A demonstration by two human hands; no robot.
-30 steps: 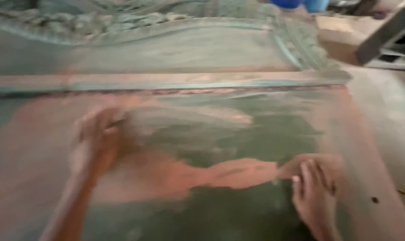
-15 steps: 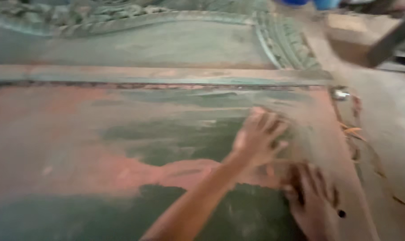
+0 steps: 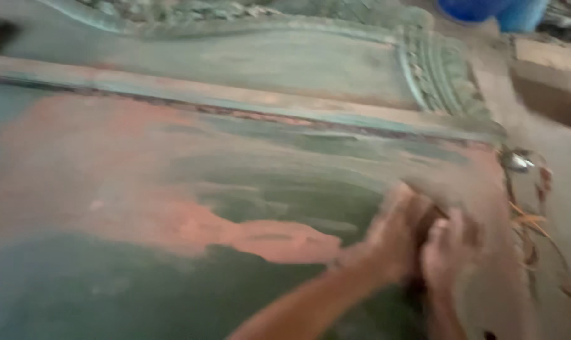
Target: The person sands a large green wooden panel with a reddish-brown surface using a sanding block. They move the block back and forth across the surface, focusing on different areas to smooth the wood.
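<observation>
Left hand (image 3: 395,242) & right hand (image 3: 447,252) are pressing side by side on the flat green-painted, partly bare reddish wooden panel (image 3: 140,208) — fingers too blurred, can't tell grip.

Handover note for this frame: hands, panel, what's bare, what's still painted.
Left hand: flat on the green painted wooden panel, near its right end; blurred, so any tool under it cannot be told.
Right hand: pressed on the panel right beside the left one, touching it.
Panel: lies flat, with a raised rail along the far edge and a carved border beyond.
Done: reddish bare patches show across the left and middle.
Left: green paint covers the near edge and the centre band.
Blue container stands at the far right.
</observation>
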